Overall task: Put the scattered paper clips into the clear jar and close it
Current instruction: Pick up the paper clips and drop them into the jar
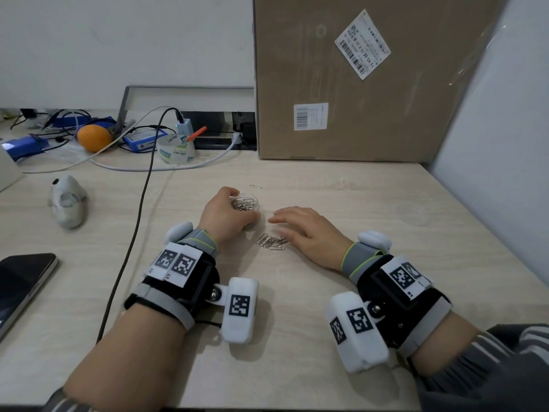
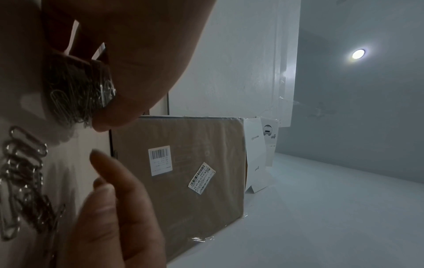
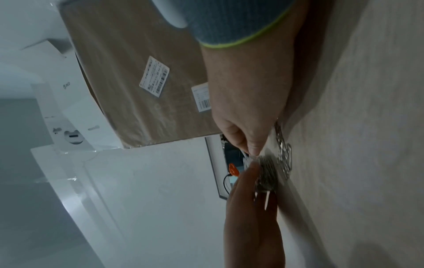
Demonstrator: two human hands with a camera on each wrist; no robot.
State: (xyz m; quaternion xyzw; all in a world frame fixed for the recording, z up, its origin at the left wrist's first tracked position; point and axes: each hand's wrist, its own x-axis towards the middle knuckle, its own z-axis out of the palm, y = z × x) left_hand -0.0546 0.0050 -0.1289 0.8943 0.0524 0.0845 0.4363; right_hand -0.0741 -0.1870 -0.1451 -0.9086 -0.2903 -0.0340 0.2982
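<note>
While steadying the jar (image 1: 247,207) on the table (image 1: 371,209), left hand (image 1: 223,216) curled round it; right hand (image 1: 306,230) spread flat beside the clips (image 1: 271,242), apparently ready to gather them.

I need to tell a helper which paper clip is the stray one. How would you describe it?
On the pale wooden desk, find the clear plastic jar gripped by the left hand. Just beyond it lies one silver paper clip, alone, unlike the clip pile.

Light wood-grain table (image 1: 341,307). On it: clear jar (image 1: 248,207), paper clip pile (image 1: 271,242), stray clip (image 1: 255,186). Also cardboard box (image 1: 371,84), phone (image 1: 20,286), orange (image 1: 93,137), tape roll (image 1: 176,150).
</note>
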